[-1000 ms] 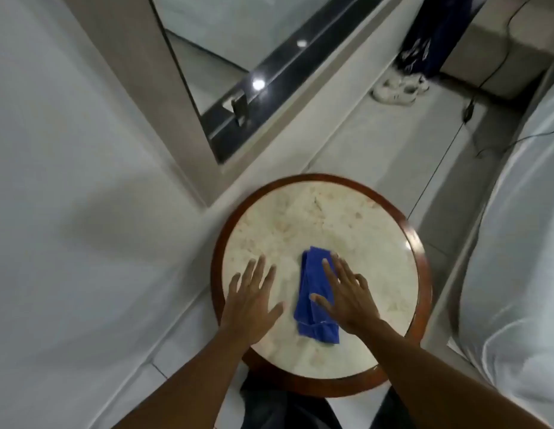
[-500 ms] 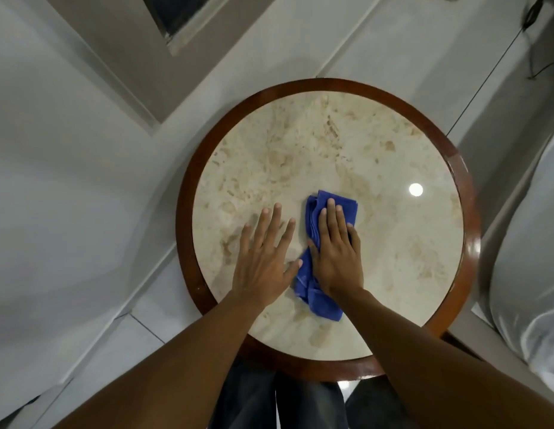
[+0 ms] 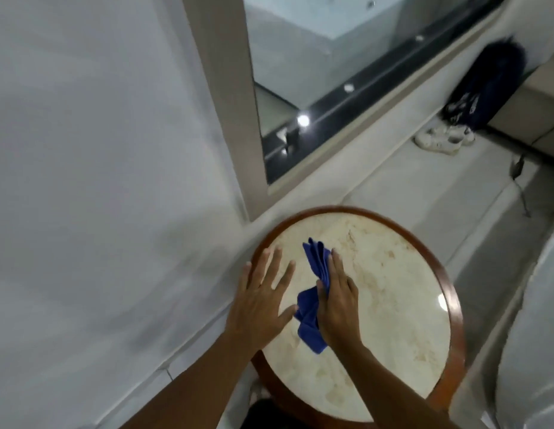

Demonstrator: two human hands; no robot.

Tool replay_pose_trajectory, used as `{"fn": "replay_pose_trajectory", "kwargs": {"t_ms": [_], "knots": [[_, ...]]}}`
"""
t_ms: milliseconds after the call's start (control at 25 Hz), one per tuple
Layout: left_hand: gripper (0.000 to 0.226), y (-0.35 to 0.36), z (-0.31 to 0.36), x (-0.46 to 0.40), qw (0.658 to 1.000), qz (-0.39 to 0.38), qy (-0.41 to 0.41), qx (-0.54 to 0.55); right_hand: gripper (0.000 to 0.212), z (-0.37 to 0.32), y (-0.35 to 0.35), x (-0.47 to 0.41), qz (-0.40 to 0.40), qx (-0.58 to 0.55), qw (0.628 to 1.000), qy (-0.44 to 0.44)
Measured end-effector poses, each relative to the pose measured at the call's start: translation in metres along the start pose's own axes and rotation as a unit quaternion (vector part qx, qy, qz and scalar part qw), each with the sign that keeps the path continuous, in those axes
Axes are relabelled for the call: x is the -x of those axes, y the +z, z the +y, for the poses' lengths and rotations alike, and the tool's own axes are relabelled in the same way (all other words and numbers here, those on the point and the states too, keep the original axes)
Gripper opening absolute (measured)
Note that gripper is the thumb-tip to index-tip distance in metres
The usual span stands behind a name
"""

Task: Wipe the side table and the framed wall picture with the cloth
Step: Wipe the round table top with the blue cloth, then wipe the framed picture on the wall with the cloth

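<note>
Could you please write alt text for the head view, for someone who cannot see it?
A right hand presses a blue cloth onto a round marble side table, the left hand flat beside it. A framed picture hangs on the wall behind.

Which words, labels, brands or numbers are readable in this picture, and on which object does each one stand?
No text can be read.
The dark blue bag at the upper right bears white markings, too blurred to read.
The side table, the cloth and the white shoes show no writing.

The right hand (image 3: 337, 308) covers part of the cloth (image 3: 309, 334); top edge crops the frame (image 3: 226, 103).
</note>
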State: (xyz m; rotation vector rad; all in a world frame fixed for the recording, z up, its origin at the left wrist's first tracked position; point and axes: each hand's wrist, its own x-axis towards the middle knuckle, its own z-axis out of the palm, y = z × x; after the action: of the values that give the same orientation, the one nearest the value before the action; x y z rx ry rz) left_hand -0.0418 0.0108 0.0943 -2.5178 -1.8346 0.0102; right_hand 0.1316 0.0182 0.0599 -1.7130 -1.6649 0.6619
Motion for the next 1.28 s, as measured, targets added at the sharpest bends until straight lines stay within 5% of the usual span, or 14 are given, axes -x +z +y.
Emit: {"fn": "replay_pose_trajectory", "kwargs": {"t_ms": [160,280,360,480,640,840,960,1120,1280], "knots": [[0.071,-0.169,-0.059,0.018,0.99,0.131,-0.024,-0.036,0.044,-0.177,-0.062,-0.027,-0.013,-0.145,0.985,-0.091],[0.075,-0.298,-0.117,0.057,0.974,0.193,-0.038,-0.108,0.051,-0.314,-0.103,-0.022,0.035,-0.131,0.956,-0.261],[0.075,-0.379,-0.155,0.087,0.953,0.25,-0.045,-0.165,0.057,-0.407,-0.129,-0.017,0.021,-0.215,0.934,-0.285],[0.073,-0.499,-0.208,0.15,0.907,0.342,-0.077,-0.233,0.04,-0.546,-0.165,-0.003,0.074,-0.312,0.88,-0.351],[0.077,-0.625,-0.268,0.234,0.845,0.412,-0.103,-0.325,0.05,-0.701,-0.209,0.017,0.23,-0.349,0.792,-0.445],[0.08,-0.715,-0.337,0.3,0.795,0.457,-0.223,-0.331,0.046,-0.838,-0.271,0.014,0.296,-0.357,0.753,-0.466],[0.082,-0.728,-0.361,0.309,0.79,0.461,-0.274,-0.296,0.047,-0.888,-0.296,-0.004,0.338,-0.335,0.77,-0.425],[0.089,-0.725,-0.371,0.296,0.786,0.477,-0.295,-0.26,0.062,-0.925,-0.281,-0.027,0.332,-0.236,0.854,-0.324],[0.093,-0.718,-0.375,0.286,0.781,0.5,-0.288,-0.238,0.076,-0.944,-0.249,-0.024,0.326,-0.254,0.872,-0.261]]}}
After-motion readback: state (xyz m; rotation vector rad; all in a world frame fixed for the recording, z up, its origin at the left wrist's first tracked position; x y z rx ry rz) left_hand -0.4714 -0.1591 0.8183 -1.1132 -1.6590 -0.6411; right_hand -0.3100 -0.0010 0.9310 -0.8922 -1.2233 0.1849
